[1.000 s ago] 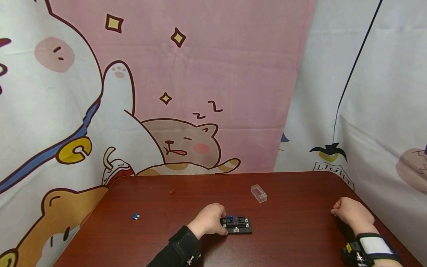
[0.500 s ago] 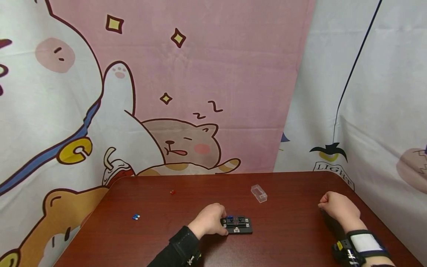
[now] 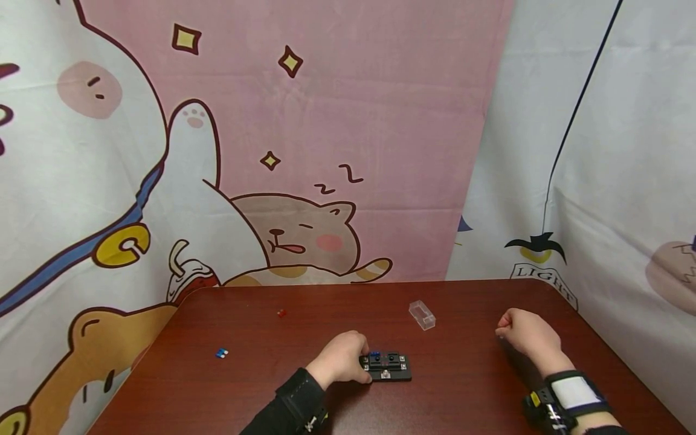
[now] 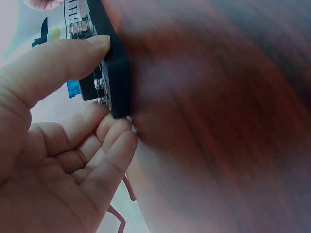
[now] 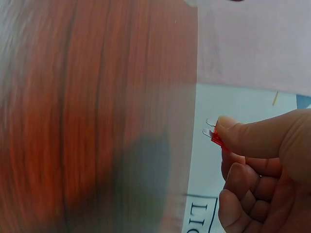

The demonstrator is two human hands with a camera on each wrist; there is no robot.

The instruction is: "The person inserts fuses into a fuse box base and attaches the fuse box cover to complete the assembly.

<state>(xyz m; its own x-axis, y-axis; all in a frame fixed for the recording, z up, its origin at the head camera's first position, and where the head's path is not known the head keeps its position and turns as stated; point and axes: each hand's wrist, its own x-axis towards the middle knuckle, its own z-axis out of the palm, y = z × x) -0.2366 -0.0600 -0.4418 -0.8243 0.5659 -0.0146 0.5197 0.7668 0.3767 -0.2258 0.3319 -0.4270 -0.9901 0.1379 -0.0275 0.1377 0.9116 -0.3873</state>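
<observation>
My left hand point(image 3: 338, 357) grips the left end of a black fuse block point(image 3: 401, 373), thumb on the near side, fingers at the far side and end. The block lies on the table, with metal terminals along it. A blue blade fuse point(image 4: 73, 88) sits at its left part. Out to the right, my right hand point(image 3: 530, 335) is raised above the table. Between its thumb and index finger it pinches a red blade fuse point(image 5: 216, 140), whose two metal prongs stick out past the fingertips. In the head view the fingers hide this fuse.
Behind the block stands a small clear plastic box point(image 3: 422, 315). Small blue and white pieces point(image 3: 222, 353) lie at the left of the brown table point(image 3: 462, 399). Farther back is a tiny red piece point(image 3: 281, 313). Printed cloth point(image 3: 413, 121) hangs behind the table.
My right hand has moved left and slightly away from me over the table, toward the fuse block. The left hand and the block have stayed in place.
</observation>
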